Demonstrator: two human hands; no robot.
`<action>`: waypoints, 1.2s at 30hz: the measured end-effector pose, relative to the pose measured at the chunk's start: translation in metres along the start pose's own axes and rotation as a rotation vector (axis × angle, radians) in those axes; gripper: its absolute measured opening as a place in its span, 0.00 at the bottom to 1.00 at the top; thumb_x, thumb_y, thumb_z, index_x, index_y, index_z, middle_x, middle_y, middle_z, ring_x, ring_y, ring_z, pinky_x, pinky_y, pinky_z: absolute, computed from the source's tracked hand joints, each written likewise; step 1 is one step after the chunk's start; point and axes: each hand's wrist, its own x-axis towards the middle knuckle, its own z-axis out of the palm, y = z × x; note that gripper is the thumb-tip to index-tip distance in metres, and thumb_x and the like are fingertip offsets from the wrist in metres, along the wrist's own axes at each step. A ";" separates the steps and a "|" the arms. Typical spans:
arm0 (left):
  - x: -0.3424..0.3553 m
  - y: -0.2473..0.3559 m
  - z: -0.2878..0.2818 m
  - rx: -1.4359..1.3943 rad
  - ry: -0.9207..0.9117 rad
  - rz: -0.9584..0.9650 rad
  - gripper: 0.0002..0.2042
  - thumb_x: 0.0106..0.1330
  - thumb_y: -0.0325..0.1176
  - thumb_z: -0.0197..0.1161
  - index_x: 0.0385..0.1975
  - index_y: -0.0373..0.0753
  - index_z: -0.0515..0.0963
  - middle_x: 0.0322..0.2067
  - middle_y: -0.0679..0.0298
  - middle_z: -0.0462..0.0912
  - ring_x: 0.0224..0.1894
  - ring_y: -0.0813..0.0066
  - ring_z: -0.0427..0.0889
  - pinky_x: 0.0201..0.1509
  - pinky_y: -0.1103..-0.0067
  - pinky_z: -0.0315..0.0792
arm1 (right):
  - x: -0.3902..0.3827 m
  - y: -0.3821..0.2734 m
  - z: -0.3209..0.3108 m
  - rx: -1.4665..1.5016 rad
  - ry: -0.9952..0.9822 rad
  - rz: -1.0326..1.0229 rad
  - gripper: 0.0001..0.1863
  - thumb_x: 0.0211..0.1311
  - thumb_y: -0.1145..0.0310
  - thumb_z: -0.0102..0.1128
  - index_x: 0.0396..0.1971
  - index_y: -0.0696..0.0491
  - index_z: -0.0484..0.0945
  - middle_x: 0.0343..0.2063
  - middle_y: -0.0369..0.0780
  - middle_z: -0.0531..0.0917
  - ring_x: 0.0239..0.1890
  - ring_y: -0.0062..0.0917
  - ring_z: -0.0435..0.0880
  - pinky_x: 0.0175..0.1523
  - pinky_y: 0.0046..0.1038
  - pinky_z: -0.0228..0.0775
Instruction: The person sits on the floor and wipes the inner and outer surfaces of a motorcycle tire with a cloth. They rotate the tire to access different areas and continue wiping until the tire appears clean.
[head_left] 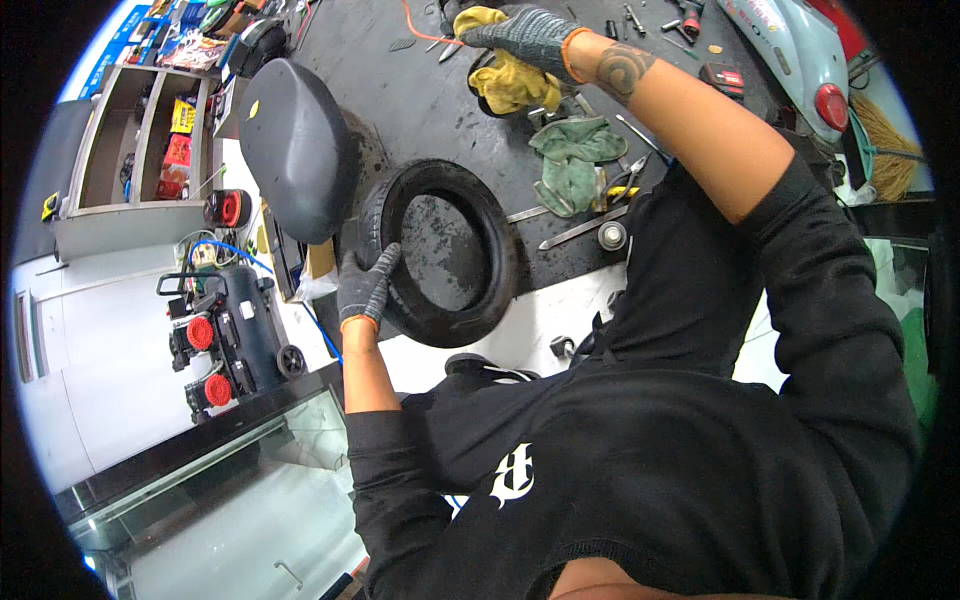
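A black scooter tyre (505, 235) without a rim lies on the dark mat in front of me. My left hand (365, 287), in a grey knit glove with an orange cuff, grips the tyre's near left side, its thumb over the inner edge. Farther off to the right, my right hand (528, 42) wears a matching glove and is closed on a yellow cloth (480, 20). Just below that hand, more yellow cloth (520, 82) sits in or over a dark round thing, mostly covered. A green work glove (578, 160) lies nearer me, beside pliers (628, 180).
A dark grey scooter seat (295, 150) stands left of the tyre. Long metal tyre levers (580, 228) and a spray can (612, 236) lie to the right. A black air compressor (245, 320) is at left, a pale scooter body panel (790, 60) at far right.
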 end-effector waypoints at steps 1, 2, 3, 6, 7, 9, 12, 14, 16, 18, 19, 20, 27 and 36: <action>0.005 -0.010 0.005 0.049 -0.108 -0.109 0.46 0.57 0.62 0.73 0.65 0.28 0.71 0.58 0.39 0.82 0.61 0.46 0.81 0.66 0.64 0.72 | -0.001 -0.005 0.002 -0.107 -0.002 -0.194 0.18 0.66 0.51 0.68 0.46 0.50 0.86 0.34 0.39 0.89 0.35 0.31 0.84 0.47 0.38 0.75; 0.004 -0.023 0.017 0.152 -0.139 -0.089 0.48 0.59 0.64 0.70 0.68 0.28 0.69 0.60 0.39 0.79 0.63 0.45 0.79 0.68 0.64 0.70 | -0.003 -0.010 0.004 0.044 -0.054 -0.090 0.20 0.66 0.50 0.69 0.46 0.50 0.86 0.34 0.39 0.89 0.35 0.31 0.83 0.46 0.38 0.74; 0.003 -0.037 0.033 0.278 -0.141 -0.114 0.49 0.60 0.66 0.68 0.70 0.28 0.67 0.63 0.38 0.77 0.66 0.44 0.77 0.70 0.65 0.68 | -0.005 -0.015 0.008 0.191 -0.107 0.017 0.21 0.65 0.49 0.69 0.45 0.50 0.86 0.35 0.40 0.88 0.34 0.30 0.81 0.45 0.38 0.74; -0.001 -0.078 0.076 0.027 0.070 -0.065 0.47 0.70 0.68 0.54 0.72 0.28 0.61 0.66 0.37 0.72 0.68 0.42 0.73 0.72 0.64 0.64 | -0.002 -0.021 0.028 -0.200 -0.143 0.073 0.20 0.67 0.50 0.67 0.45 0.52 0.85 0.33 0.44 0.87 0.35 0.34 0.80 0.44 0.40 0.73; -0.003 -0.090 0.087 -0.085 0.065 -0.102 0.47 0.72 0.67 0.51 0.76 0.30 0.56 0.69 0.36 0.68 0.71 0.41 0.70 0.74 0.65 0.62 | 0.000 -0.016 0.033 -0.344 -0.145 0.057 0.21 0.67 0.50 0.67 0.45 0.52 0.85 0.32 0.45 0.86 0.35 0.35 0.80 0.44 0.40 0.73; -0.003 -0.109 0.100 -0.084 0.075 -0.138 0.42 0.77 0.63 0.41 0.75 0.30 0.56 0.69 0.38 0.68 0.73 0.42 0.67 0.75 0.65 0.61 | 0.004 -0.004 0.077 0.062 -0.132 -0.035 0.23 0.68 0.46 0.62 0.43 0.53 0.84 0.32 0.46 0.86 0.32 0.36 0.83 0.41 0.41 0.75; -0.001 -0.130 0.112 -0.096 0.191 0.002 0.36 0.82 0.56 0.35 0.74 0.28 0.59 0.71 0.41 0.68 0.74 0.46 0.66 0.76 0.65 0.60 | 0.004 0.022 0.139 0.422 -0.436 0.310 0.29 0.69 0.39 0.60 0.44 0.54 0.83 0.28 0.42 0.86 0.26 0.32 0.85 0.32 0.38 0.78; 0.008 -0.142 0.120 -0.221 0.175 -0.045 0.35 0.82 0.54 0.34 0.74 0.28 0.59 0.72 0.42 0.65 0.75 0.48 0.64 0.77 0.66 0.58 | -0.020 0.029 0.190 0.653 -0.584 0.533 0.28 0.69 0.41 0.62 0.43 0.55 0.82 0.27 0.44 0.86 0.28 0.35 0.86 0.33 0.40 0.78; 0.020 -0.151 0.129 -0.344 0.229 -0.073 0.32 0.83 0.50 0.34 0.71 0.27 0.64 0.74 0.45 0.64 0.76 0.55 0.63 0.73 0.69 0.65 | -0.072 0.025 0.249 0.430 -0.411 0.306 0.26 0.66 0.44 0.65 0.44 0.56 0.82 0.31 0.47 0.86 0.32 0.41 0.86 0.38 0.40 0.79; 0.035 -0.158 0.137 -0.760 0.035 0.080 0.23 0.76 0.48 0.42 0.56 0.33 0.69 0.54 0.52 0.67 0.56 0.61 0.66 0.58 0.72 0.66 | -0.123 0.023 0.291 -0.024 -0.229 -0.094 0.23 0.63 0.48 0.67 0.46 0.53 0.83 0.38 0.49 0.86 0.42 0.44 0.85 0.47 0.40 0.78; 0.041 -0.161 0.139 -0.959 -0.061 0.159 0.19 0.73 0.46 0.46 0.48 0.36 0.71 0.45 0.55 0.68 0.47 0.64 0.67 0.50 0.73 0.67 | -0.146 0.024 0.308 -0.167 -0.197 -0.268 0.21 0.62 0.50 0.68 0.47 0.50 0.83 0.43 0.49 0.86 0.48 0.44 0.83 0.53 0.40 0.77; 0.045 -0.161 0.141 -1.153 -0.161 0.242 0.15 0.70 0.45 0.49 0.41 0.39 0.74 0.35 0.58 0.70 0.37 0.66 0.68 0.42 0.74 0.67 | -0.156 0.030 0.321 -0.069 -0.125 -0.174 0.20 0.60 0.52 0.69 0.48 0.47 0.83 0.45 0.47 0.85 0.51 0.43 0.82 0.56 0.40 0.75; 0.028 -0.120 0.124 -0.297 0.249 -0.040 0.27 0.77 0.50 0.44 0.58 0.30 0.69 0.56 0.46 0.71 0.58 0.53 0.70 0.63 0.69 0.63 | -0.029 0.109 0.369 0.225 0.056 0.002 0.10 0.54 0.56 0.69 0.29 0.45 0.81 0.29 0.38 0.86 0.34 0.38 0.83 0.43 0.38 0.74; 0.003 -0.069 0.128 -0.970 0.157 -0.392 0.34 0.72 0.50 0.67 0.64 0.26 0.70 0.61 0.48 0.79 0.57 0.56 0.82 0.61 0.67 0.77 | -0.128 0.088 0.334 -0.009 -0.347 0.167 0.16 0.68 0.53 0.57 0.41 0.48 0.85 0.34 0.48 0.89 0.37 0.45 0.89 0.45 0.42 0.79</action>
